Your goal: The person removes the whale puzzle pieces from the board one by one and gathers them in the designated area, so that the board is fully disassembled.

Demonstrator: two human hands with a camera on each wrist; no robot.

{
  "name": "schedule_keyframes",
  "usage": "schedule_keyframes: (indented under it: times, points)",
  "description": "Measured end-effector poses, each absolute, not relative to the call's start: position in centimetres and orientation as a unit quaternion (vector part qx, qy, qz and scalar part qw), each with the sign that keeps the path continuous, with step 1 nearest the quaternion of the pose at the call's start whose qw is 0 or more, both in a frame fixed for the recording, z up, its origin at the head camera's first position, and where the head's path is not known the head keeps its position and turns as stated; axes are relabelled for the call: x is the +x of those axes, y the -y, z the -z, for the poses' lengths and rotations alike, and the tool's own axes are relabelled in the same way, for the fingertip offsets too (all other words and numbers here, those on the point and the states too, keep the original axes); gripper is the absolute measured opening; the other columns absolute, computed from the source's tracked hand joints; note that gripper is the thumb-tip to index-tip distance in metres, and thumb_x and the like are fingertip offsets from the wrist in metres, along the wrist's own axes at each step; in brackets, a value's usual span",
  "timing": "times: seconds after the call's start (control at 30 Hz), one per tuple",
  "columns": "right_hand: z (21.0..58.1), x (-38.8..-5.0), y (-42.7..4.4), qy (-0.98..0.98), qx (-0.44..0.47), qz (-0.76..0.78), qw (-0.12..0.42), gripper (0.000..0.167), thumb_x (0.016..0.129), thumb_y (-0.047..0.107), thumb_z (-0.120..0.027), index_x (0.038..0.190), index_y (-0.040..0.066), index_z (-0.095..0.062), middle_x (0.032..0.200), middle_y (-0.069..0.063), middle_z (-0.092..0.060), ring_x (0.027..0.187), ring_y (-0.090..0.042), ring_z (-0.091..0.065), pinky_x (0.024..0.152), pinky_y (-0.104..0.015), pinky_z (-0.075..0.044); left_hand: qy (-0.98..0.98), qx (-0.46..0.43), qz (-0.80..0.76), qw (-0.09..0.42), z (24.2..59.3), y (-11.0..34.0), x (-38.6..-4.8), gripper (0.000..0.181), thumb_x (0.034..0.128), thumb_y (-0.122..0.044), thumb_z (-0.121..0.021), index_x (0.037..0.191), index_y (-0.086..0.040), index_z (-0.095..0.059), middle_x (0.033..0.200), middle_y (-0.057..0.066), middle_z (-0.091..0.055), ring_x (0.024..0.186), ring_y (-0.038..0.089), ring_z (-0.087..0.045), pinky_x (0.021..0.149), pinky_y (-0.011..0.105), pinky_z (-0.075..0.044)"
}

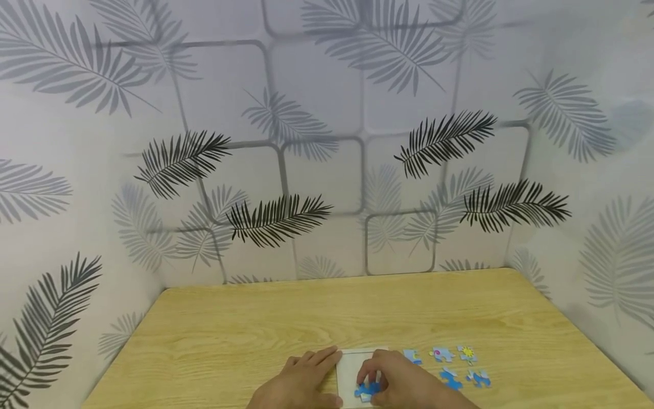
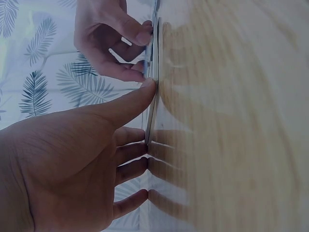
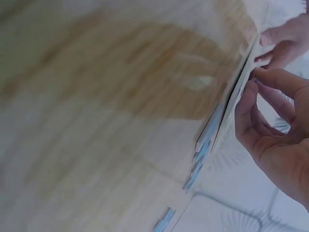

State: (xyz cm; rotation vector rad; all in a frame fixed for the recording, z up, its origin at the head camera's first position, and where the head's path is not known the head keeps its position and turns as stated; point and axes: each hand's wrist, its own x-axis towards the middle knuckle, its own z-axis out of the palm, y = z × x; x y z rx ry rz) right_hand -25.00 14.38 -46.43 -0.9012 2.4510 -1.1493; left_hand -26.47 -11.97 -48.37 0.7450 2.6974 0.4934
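Note:
A pale flat puzzle board (image 1: 348,368) lies at the table's near side. Along its left edge rests my left hand (image 1: 301,382), fingers extended; the left wrist view shows its thumb and fingertips touching the board's edge (image 2: 151,116). My right hand (image 1: 401,379) is over the board, pinching a blue jigsaw piece (image 1: 365,391) at the board's lower part. Fingers partly cover that piece. In the right wrist view the thumb and fingers of the right hand (image 3: 275,125) meet at the board's surface, and the piece is mostly hidden there.
Right of the board lie several loose jigsaw pieces: one with a yellow patch (image 1: 411,357), one with a pink swirl (image 1: 442,354), one with a yellow sun (image 1: 467,353), and two blue ones (image 1: 451,378) (image 1: 479,378). Behind the wooden table (image 1: 306,312) stands a leaf-patterned wall (image 1: 327,250).

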Motion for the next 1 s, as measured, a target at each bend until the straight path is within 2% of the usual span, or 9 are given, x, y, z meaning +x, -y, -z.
schedule_keyframes:
  times: [0.17, 0.3, 0.5, 0.67, 0.77, 0.9, 1.0]
  points:
    - [45.8, -25.0, -16.1, -0.836, -0.347, 0.416, 0.085, 0.025, 0.089, 0.005, -0.081, 0.111, 0.015, -0.076, 0.096, 0.002, -0.064, 0.067, -0.001, -0.055, 0.061, -0.023, -0.052, -0.938, 0.265, -0.166, 0.148, 49.8, 12.0, -27.4, 0.089, 0.0882, -0.071, -0.067, 0.163, -0.034, -0.035, 0.166, -0.017, -0.032, 0.149, 0.021, -0.038, 0.115, 0.059, -0.034]
    - [45.5, -25.1, -18.3, -0.818, -0.393, 0.419, 0.033, 0.025, 0.090, 0.008, -0.081, 0.114, 0.011, -0.075, 0.099, -0.003, -0.068, 0.066, 0.002, -0.056, 0.058, -0.023, -0.053, -0.939, 0.265, -0.162, 0.146, 49.7, 12.0, -27.2, 0.089, 0.0881, -0.071, -0.066, 0.163, -0.034, -0.035, 0.166, -0.016, -0.032, 0.149, 0.022, -0.038, 0.115, 0.058, -0.034]
    - [45.7, -25.3, -22.0, -0.810, -0.436, 0.391, -0.021, 0.027, 0.089, 0.006, -0.081, 0.116, 0.007, -0.073, 0.102, -0.006, -0.070, 0.068, 0.004, -0.056, 0.057, -0.023, -0.054, -0.939, 0.270, -0.158, 0.141, 47.6, 11.7, -26.0, 0.086, 0.0922, -0.061, -0.070, 0.163, -0.025, -0.037, 0.167, -0.008, -0.035, 0.149, 0.028, -0.039, 0.114, 0.060, -0.035]
    - [46.0, -25.2, -25.2, -0.819, -0.438, 0.369, -0.033, 0.029, 0.088, 0.003, -0.081, 0.115, 0.010, -0.073, 0.101, -0.003, -0.069, 0.068, 0.005, -0.054, 0.056, -0.022, -0.051, -0.939, 0.256, -0.163, 0.160, 46.2, 11.4, -25.3, 0.080, 0.0954, -0.052, -0.071, 0.162, -0.022, -0.039, 0.167, -0.005, -0.036, 0.150, 0.033, -0.038, 0.115, 0.062, -0.033]
    - [46.1, -24.8, -26.8, -0.826, -0.427, 0.367, -0.020, 0.027, 0.090, 0.004, -0.080, 0.115, 0.012, -0.073, 0.102, -0.002, -0.070, 0.069, 0.004, -0.054, 0.057, -0.022, -0.051, -0.938, 0.254, -0.169, 0.166, 46.4, 11.4, -25.4, 0.080, 0.0955, -0.052, -0.071, 0.162, -0.022, -0.038, 0.167, -0.005, -0.035, 0.151, 0.035, -0.037, 0.116, 0.063, -0.031]
    - [45.9, -23.9, -28.4, -0.841, -0.368, 0.392, 0.060, 0.021, 0.095, 0.015, -0.077, 0.116, 0.015, -0.075, 0.105, 0.001, -0.069, 0.073, 0.000, -0.056, 0.059, -0.025, -0.051, -0.936, 0.255, -0.179, 0.164, 47.7, 11.7, -26.1, 0.085, 0.0929, -0.060, -0.070, 0.163, -0.026, -0.037, 0.168, -0.009, -0.033, 0.152, 0.032, -0.035, 0.117, 0.064, -0.030]
    - [45.9, -23.3, -29.0, -0.843, -0.329, 0.410, 0.111, 0.020, 0.096, 0.018, -0.076, 0.116, 0.016, -0.076, 0.102, 0.005, -0.069, 0.073, -0.001, -0.056, 0.059, -0.027, -0.051, -0.937, 0.258, -0.179, 0.154, 48.5, 11.9, -26.6, 0.088, 0.0907, -0.064, -0.069, 0.163, -0.029, -0.035, 0.168, -0.013, -0.032, 0.152, 0.027, -0.035, 0.117, 0.062, -0.030]
